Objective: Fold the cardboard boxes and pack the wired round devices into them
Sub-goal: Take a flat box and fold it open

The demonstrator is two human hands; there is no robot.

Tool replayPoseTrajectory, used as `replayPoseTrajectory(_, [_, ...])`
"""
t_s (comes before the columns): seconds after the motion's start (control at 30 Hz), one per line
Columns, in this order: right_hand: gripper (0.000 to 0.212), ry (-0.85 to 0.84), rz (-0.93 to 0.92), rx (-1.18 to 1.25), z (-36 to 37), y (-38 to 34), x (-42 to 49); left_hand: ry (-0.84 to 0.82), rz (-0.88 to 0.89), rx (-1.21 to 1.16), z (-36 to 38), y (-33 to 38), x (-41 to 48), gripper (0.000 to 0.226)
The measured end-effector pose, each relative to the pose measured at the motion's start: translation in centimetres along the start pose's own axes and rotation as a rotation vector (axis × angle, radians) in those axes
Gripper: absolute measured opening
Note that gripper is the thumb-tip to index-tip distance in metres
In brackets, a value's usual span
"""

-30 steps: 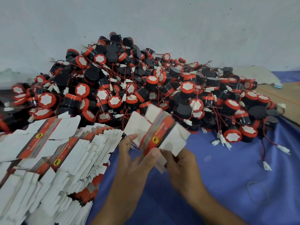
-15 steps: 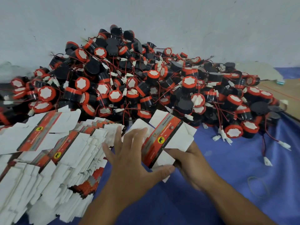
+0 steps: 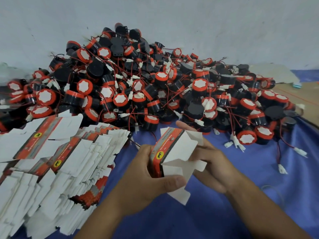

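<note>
Cardboard box (image 3: 176, 150), white with a red band, stands half-squared, flaps splayed, left hand (image 3: 146, 175) and right hand (image 3: 212, 163) curled round it above blue cloth (image 3: 224, 213), near heaped round black-and-red wired devices (image 3: 138, 80).

The red band (image 3: 164, 144) on the half-folded box (image 3: 179, 152) carries small dark lettering, blurred, that seems to read "12V Reversing Horn", above a yellow oval (image 3: 159, 155) with a black animal figure. The flat boxes (image 3: 72, 157) bear the same print; smaller lines are unreadable.
</note>
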State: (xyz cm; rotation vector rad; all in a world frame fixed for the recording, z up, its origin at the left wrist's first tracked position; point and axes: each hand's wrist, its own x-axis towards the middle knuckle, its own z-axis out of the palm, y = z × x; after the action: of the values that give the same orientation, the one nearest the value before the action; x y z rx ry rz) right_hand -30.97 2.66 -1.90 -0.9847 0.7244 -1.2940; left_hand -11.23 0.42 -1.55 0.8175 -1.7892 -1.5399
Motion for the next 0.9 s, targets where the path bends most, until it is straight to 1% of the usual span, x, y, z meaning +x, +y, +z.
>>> replayPoseTrajectory(0.07, [0.078, -0.144, 0.052, -0.003, -0.5, -0.3, -0.1, -0.049, 0.0, -0.11, -0.3, 0.1, 0.1, 0.067])
replayPoseTrajectory(0.13, [0.078, -0.193, 0.078, 0.002, -0.8, -0.3, -0.1, -0.078, 0.007, -0.172, -0.3, 0.2, 0.2, 0.061])
replayPoseTrajectory(0.2, [0.076, -0.194, 0.088, 0.02, -0.6, -0.2, -0.1, -0.038, 0.025, -0.2, -0.2, 0.2, 0.2, 0.038])
replayPoseTrajectory(0.23, [0.072, -0.196, 0.083, 0.012, -0.5, -0.1, -0.1, 0.008, 0.027, -0.221, -0.1, 0.2, 0.3, 0.026])
replayPoseTrajectory(0.27, [0.067, -0.188, 0.07, -0.025, -0.3, 0.0, -0.2, 0.058, 0.021, -0.247, -0.2, 0.3, 0.4, 0.018])
replayPoseTrajectory(0.3, [0.062, -0.16, 0.05, -0.087, -0.2, 0.1, -0.2, 0.099, 0.014, -0.269, -0.3, 0.2, 0.5, 0.018])
replayPoseTrajectory(0.33, [0.057, -0.124, 0.031, -0.153, -0.1, 0.4, -0.2, 0.135, 0.009, -0.279, -0.4, 0.2, 0.6, 0.025])
replayPoseTrajectory(0.37, [0.057, -0.1, 0.012, -0.2, 0.1, 0.6, -0.2, 0.157, 0.008, -0.271, -0.5, 0.3, 0.6, 0.032])
replayPoseTrajectory(0.4, [0.062, -0.077, 0.001, -0.223, 0.3, 0.8, -0.2, 0.17, 0.012, -0.246, -0.5, 0.5, 0.5, 0.035])
replayPoseTrajectory(0.47, [0.065, -0.031, -0.018, -0.232, 0.8, 0.9, -0.1, 0.185, 0.038, -0.178, -0.1, 0.7, 0.5, 0.023])
replayPoseTrajectory(0.5, [0.06, -0.007, -0.034, -0.238, 1.0, 0.8, -0.1, 0.192, 0.05, -0.15, 0.0, 0.7, 0.4, 0.018])
replayPoseTrajectory(0.53, [0.053, 0.016, -0.054, -0.238, 1.3, 0.8, -0.1, 0.19, 0.052, -0.139, 0.2, 0.7, 0.3, 0.019])
replayPoseTrajectory(0.57, [0.048, 0.037, -0.073, -0.232, 1.3, 0.8, -0.1, 0.174, 0.041, -0.143, 0.4, 0.6, 0.2, 0.025])
replayPoseTrajectory(0.63, [0.046, 0.084, -0.092, -0.221, 1.2, 0.9, -0.1, 0.126, 0.001, -0.111, 0.4, 0.3, 0.1, 0.053])
replayPoseTrajectory(0.7, [0.044, 0.15, -0.106, -0.238, 1.3, 0.7, 0.0, 0.076, 0.002, 0.037, 0.3, 0.4, -0.1, 0.077])
replayPoseTrajectory(0.77, [0.046, 0.174, -0.124, -0.282, 1.5, 0.6, 0.0, 0.035, 0.02, 0.141, 0.5, 0.5, 0.0, 0.086])
replayPoseTrajectory(0.8, [0.047, 0.173, -0.141, -0.291, 1.5, 0.6, 0.1, 0.017, 0.021, 0.148, 0.6, 0.6, 0.0, 0.085])
replayPoseTrajectory(0.83, [0.046, 0.165, -0.161, -0.289, 1.6, 0.6, 0.1, 0.0, 0.022, 0.139, 0.9, 0.8, 0.0, 0.078])
replayPoseTrajectory(0.9, [0.044, 0.153, -0.198, -0.274, 1.6, 0.9, 0.3, -0.036, 0.034, 0.075, 1.3, 1.1, -0.2, 0.056])
